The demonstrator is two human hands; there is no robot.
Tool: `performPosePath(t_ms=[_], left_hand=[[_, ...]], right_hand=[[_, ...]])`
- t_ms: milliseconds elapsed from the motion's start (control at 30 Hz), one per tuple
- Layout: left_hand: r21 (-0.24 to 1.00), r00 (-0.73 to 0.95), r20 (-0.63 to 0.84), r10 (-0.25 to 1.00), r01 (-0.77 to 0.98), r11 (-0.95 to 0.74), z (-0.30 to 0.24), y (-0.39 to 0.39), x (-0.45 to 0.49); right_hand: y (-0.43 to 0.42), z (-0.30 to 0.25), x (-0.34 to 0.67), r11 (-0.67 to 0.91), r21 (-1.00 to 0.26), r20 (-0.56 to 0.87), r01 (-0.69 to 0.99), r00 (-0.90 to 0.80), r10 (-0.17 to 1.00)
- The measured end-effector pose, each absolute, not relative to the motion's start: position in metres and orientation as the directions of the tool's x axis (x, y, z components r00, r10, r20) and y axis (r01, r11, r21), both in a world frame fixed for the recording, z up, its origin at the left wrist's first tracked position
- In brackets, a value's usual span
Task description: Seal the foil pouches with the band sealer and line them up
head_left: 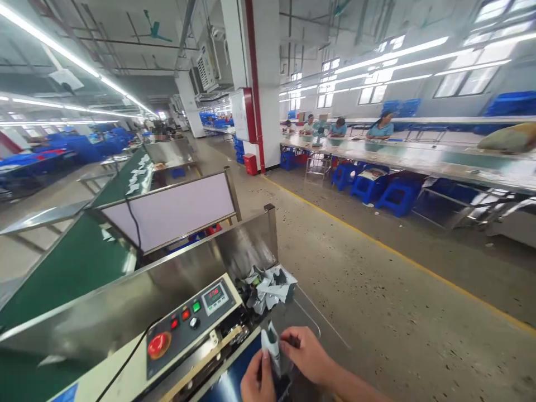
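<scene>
My left hand [257, 378] pinches a small silver-white pouch [271, 347] between thumb and fingers. The pouch stands upright, and its top edges are parted. At its right side, my right hand [307, 355] has curled fingers, with thumb and forefinger closed on the pouch's edge. Whether anything else is tucked in those fingers is hidden. Both hands are just in front of a sealing machine [188, 326] with a digital readout, coloured buttons and a red emergency stop knob [159, 345]. A blue conveyor surface [228, 382] runs along its near side.
Beyond the machine's right end, a container holds crumpled silver-white scraps [270, 287]. A metal partition [201, 257] rises behind the machine. A green conveyor belt [79, 268] lies left. Across the aisle, several people sit at a long table [377, 146] with blue stools [396, 196].
</scene>
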State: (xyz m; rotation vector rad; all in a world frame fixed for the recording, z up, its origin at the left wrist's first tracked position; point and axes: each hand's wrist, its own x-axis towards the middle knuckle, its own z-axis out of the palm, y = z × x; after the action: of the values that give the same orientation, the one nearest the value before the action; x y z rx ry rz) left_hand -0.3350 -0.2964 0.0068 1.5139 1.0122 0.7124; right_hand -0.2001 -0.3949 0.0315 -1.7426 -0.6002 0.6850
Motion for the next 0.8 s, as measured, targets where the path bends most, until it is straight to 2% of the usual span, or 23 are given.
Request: performPosePath(t_ms=[100,267,400,533,667,800], left_hand=[[0.976,0.544,-0.178,0.820,0.202,0.078,0.011,-0.300,-0.338],[0.873,0.387,-0.478,0.789,0.105,0.477,-0.007,-0.293,-0.316],[0.768,0.342,-0.593,0.729,-0.030,0.640,-0.028,-0.281,-0.308],[0.756,0.310,-0.598,0.739,-0.086,0.649,-0.031,-0.271,-0.319],[0.777,0.245,-0.581,0.776,-0.117,0.618,-0.028,-0.261,-0.340],[0.842,0.090,-0.530,0.843,-0.063,0.536,-0.022,-0.258,-0.382]], right_hand=[[-0.402,0.032,-0.195,-0.326,-0.945,-0.205,0.032,0.719,0.664],[-0.401,0.011,-0.176,-0.456,-0.889,-0.319,-0.039,0.766,0.558],[-0.386,0.000,-0.173,-0.519,-0.852,-0.383,-0.068,0.756,0.530],[-0.362,-0.006,-0.178,-0.550,-0.833,-0.417,-0.061,0.722,0.552],[-0.334,-0.005,-0.189,-0.562,-0.827,-0.436,-0.010,0.644,0.629],[-0.341,0.010,-0.179,-0.540,-0.837,-0.407,0.089,0.558,0.723]])
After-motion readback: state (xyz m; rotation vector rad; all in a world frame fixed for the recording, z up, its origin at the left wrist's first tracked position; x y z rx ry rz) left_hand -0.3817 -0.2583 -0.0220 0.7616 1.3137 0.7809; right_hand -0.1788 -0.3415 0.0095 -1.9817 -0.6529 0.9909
